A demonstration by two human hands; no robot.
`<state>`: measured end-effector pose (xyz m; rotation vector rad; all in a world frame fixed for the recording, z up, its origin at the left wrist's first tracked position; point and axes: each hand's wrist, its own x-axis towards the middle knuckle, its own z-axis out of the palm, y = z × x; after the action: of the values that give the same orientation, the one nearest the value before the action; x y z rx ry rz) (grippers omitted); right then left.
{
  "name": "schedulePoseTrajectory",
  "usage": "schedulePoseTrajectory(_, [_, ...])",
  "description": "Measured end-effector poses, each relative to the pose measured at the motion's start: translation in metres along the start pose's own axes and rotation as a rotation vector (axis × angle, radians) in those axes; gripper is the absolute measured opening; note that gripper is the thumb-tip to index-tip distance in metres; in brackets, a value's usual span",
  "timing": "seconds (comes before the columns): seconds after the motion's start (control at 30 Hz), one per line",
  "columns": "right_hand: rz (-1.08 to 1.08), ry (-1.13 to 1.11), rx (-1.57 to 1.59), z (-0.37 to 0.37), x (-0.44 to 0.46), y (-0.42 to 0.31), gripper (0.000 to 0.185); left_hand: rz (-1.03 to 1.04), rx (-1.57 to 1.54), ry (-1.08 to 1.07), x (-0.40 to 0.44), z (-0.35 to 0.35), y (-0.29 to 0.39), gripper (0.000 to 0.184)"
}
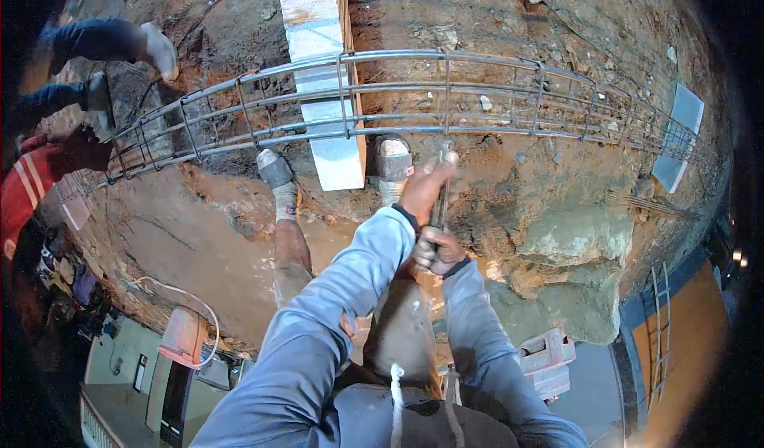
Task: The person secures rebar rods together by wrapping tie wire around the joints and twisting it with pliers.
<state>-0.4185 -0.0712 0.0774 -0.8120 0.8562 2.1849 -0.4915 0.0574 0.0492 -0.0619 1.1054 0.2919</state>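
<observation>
A long rebar cage (pixel 342 94) of bars and square ties runs across the view, over a white block (pixel 338 157). In front of its near bar, right of the block, my left hand (pixel 426 185) is closed round the upper part of a dark metal tool (pixel 440 205). Lower down, my right hand (pixel 439 249) grips the tool's lower end. The tool stands roughly upright in the view, its tip close to the near bar; whether they touch I cannot tell.
At the left a co-worker in a red top (pixel 32 181) reaches to the cage's end. My feet stand on muddy ground below the cage. A pink bucket (pixel 182 336) is lower left, a second pale block (pixel 680 134) far right, a ladder (pixel 660 329) lower right.
</observation>
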Motion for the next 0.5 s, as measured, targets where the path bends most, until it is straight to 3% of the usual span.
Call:
schedulePoseTrajectory(0.03, [-0.021,0.010,-0.050,0.001,-0.005,-0.002,0.016,0.089,0.116,0.012,-0.006,0.004,0.005,0.042])
schedulePoseTrajectory(0.1, [-0.051,0.019,-0.108,0.000,-0.007,-0.006,0.014,0.026,0.041,0.071,0.001,-0.008,-0.004,0.043])
schedulePoseTrajectory(0.13, [-0.201,0.191,-0.462,-0.001,-0.003,-0.008,0.018,-0.039,-0.034,0.129,0.001,-0.008,-0.002,0.044])
schedulePoseTrajectory(0.17, [-0.350,0.364,-0.816,-0.001,0.000,-0.011,0.023,0.012,0.121,0.190,0.000,-0.009,0.000,0.047])
schedulePoseTrajectory(0.2, [-0.353,0.361,-0.825,-0.002,0.001,-0.013,0.023,0.020,0.117,0.187,-0.001,-0.006,-0.002,0.047])
schedulePoseTrajectory(0.27, [-0.867,0.893,-1.787,0.023,0.002,-0.007,0.031,0.278,0.164,0.476,-0.022,0.016,0.002,0.049])
schedulePoseTrajectory(0.33, [-0.756,0.987,-1.790,0.040,0.000,-0.005,0.028,0.272,0.041,0.439,-0.029,0.017,0.000,0.045])
schedulePoseTrajectory(0.4, [-0.424,0.913,-1.473,0.040,-0.002,-0.013,0.024,0.454,0.405,0.315,-0.035,0.003,0.002,0.038])
schedulePoseTrajectory(0.43, [-0.387,0.787,-1.270,0.054,-0.010,-0.017,0.026,0.498,0.433,0.348,-0.013,-0.021,-0.019,0.029])
schedulePoseTrajectory(0.47, [-0.382,0.781,-1.273,0.055,-0.012,-0.020,0.026,0.499,0.432,0.355,-0.023,-0.019,-0.003,0.029])
schedulePoseTrajectory(0.5, [-0.475,0.717,-1.388,0.053,-0.015,-0.022,0.029,0.535,0.628,0.404,-0.037,-0.018,0.012,0.026])
